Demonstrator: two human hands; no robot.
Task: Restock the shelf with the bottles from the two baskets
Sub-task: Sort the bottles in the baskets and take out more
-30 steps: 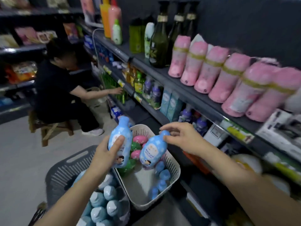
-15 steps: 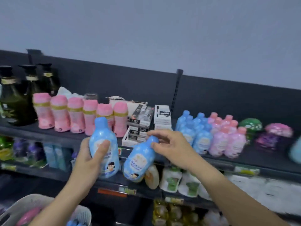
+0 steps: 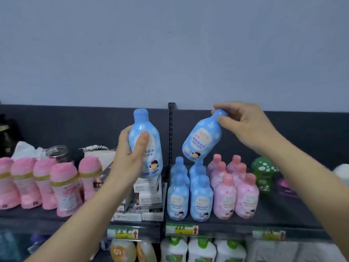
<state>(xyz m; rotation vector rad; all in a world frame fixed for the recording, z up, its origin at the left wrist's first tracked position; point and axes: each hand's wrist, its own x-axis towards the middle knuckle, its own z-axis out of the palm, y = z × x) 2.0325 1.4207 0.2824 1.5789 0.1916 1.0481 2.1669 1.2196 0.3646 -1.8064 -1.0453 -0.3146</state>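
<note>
Head view: shelving is the step in hand. The left hand (image 3: 130, 156) wraps its fingers (image 3: 140, 144) round an upright blue bottle (image 3: 151, 148). The right hand (image 3: 243, 123) pinches the neck of a tilted blue bottle (image 3: 200, 140), held above the shelf (image 3: 283, 222). Next, I judge, both need lowering upright beside the blue row (image 3: 201, 203). Two bottles are held; at least four blue and about six pink bottles (image 3: 226, 199) stand shelved.

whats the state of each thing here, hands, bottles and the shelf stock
left hand, grips upright light blue plastic bottle round its body
right hand, pinches cap of tilted light blue plastic bottle
shelved blue bottles, upright, capped, two rows
shelved pink bottles, upright, capped, beside the blue ones
pink gold-banded containers, standing in a row
</note>
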